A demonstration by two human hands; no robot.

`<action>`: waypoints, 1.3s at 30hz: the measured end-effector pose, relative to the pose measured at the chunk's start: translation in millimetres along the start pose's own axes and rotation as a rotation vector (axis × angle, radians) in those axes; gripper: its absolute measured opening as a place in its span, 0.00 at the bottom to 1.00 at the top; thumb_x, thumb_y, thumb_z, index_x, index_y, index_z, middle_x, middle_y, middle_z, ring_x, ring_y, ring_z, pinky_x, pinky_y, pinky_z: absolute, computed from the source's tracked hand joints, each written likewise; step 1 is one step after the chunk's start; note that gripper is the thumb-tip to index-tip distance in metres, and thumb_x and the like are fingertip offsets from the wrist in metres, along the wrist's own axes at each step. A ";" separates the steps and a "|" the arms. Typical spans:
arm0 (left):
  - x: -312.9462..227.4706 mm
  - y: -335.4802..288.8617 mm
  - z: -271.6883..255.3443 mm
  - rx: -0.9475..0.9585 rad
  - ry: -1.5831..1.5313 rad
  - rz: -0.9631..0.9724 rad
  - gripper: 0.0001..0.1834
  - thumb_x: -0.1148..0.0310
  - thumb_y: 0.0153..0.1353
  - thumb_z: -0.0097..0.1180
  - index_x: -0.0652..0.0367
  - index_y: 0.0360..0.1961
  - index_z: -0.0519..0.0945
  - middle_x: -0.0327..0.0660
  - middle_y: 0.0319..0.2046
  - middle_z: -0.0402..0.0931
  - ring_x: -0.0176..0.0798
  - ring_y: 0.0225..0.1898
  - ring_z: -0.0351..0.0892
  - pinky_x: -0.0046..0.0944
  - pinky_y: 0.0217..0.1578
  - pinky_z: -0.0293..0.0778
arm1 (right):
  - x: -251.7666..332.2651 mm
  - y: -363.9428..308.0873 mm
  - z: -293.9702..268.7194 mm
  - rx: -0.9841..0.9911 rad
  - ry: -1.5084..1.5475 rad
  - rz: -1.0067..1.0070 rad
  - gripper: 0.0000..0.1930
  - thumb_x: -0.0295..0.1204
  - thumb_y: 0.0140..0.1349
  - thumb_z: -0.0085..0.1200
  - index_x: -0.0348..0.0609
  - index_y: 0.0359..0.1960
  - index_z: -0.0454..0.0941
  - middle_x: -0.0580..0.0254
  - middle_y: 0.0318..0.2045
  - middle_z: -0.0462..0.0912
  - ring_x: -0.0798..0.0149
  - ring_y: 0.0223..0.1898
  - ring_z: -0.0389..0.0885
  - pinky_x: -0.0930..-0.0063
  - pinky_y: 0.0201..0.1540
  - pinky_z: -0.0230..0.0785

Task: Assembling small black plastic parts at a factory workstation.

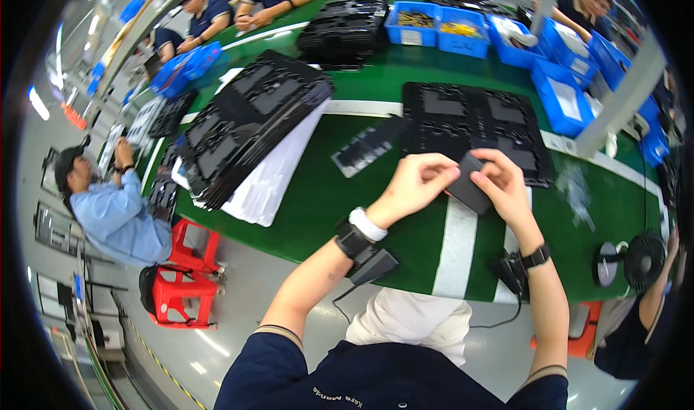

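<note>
A small dark-grey rectangular piece (pixel 470 187) is held up over the green table, tilted, between my two hands. My left hand (pixel 419 184) pinches its upper left edge with thumb and fingers. On the opposite side my right hand (pixel 506 187) grips it, thumb on the face and fingers behind. Just beyond my hands lies a black moulded tray (pixel 520 124) with dark rectangular pieces in its recesses. To its left, a translucent plastic strip (pixel 358 156) with dark patches rests on the tabletop.
A tall stack of black trays (pixel 249 124) stands at left over white sheets (pixel 278 175). Another black stack (pixel 343 27) is farther back. Blue bins (pixel 463 43) line the far right, near a pale post (pixel 629 96). A small fan (pixel 643 260) stands at right. Co-workers sit around the table.
</note>
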State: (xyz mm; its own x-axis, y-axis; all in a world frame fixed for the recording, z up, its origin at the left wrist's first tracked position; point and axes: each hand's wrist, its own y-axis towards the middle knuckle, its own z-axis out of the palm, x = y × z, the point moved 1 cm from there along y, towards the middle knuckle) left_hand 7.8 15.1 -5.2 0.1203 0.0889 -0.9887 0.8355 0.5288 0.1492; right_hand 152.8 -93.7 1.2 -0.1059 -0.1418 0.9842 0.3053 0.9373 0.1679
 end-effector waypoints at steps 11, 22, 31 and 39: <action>5.1 0.8 -2.2 0.001 -0.047 -0.025 0.11 0.72 0.57 0.52 0.67 0.39 0.73 0.39 0.31 0.75 0.27 0.31 0.75 0.25 0.31 0.69 | 0.6 -4.0 1.9 0.018 -0.046 -0.072 0.20 0.22 0.54 0.52 0.44 0.50 0.68 0.74 0.20 0.73 0.82 0.26 0.69 0.85 0.32 0.62; -10.0 -5.0 0.2 0.063 0.032 0.050 0.18 0.76 0.57 0.49 0.62 0.50 0.67 0.37 0.32 0.73 0.25 0.32 0.73 0.24 0.32 0.67 | 0.1 -6.8 1.9 0.044 -0.006 -0.018 0.16 0.22 0.53 0.54 0.43 0.44 0.67 0.72 0.18 0.72 0.82 0.23 0.67 0.86 0.29 0.58; -5.3 2.7 -8.0 -0.336 -0.029 0.170 0.17 0.76 0.56 0.52 0.61 0.47 0.68 0.33 0.26 0.71 0.21 0.24 0.70 0.21 0.24 0.63 | -4.1 1.4 -6.7 -0.151 0.131 0.055 0.16 0.22 0.56 0.48 0.42 0.47 0.62 0.60 0.29 0.79 0.76 0.21 0.73 0.85 0.23 0.64; 3.6 8.7 -31.3 -0.597 0.046 0.049 0.19 0.69 0.56 0.54 0.61 0.46 0.65 0.34 0.25 0.74 0.23 0.24 0.68 0.24 0.25 0.64 | -9.1 6.5 -10.1 -0.336 -0.129 -0.127 0.10 0.19 0.52 0.48 0.39 0.38 0.71 0.66 0.30 0.78 0.78 0.30 0.75 0.87 0.28 0.65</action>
State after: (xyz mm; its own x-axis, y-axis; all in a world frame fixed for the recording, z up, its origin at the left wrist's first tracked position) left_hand -1.3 46.4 -7.1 0.1164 0.1546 -0.9811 0.3820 0.9049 0.1879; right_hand 165.3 -89.5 -6.1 -0.2749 -0.1886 0.9428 0.5729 0.7554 0.3182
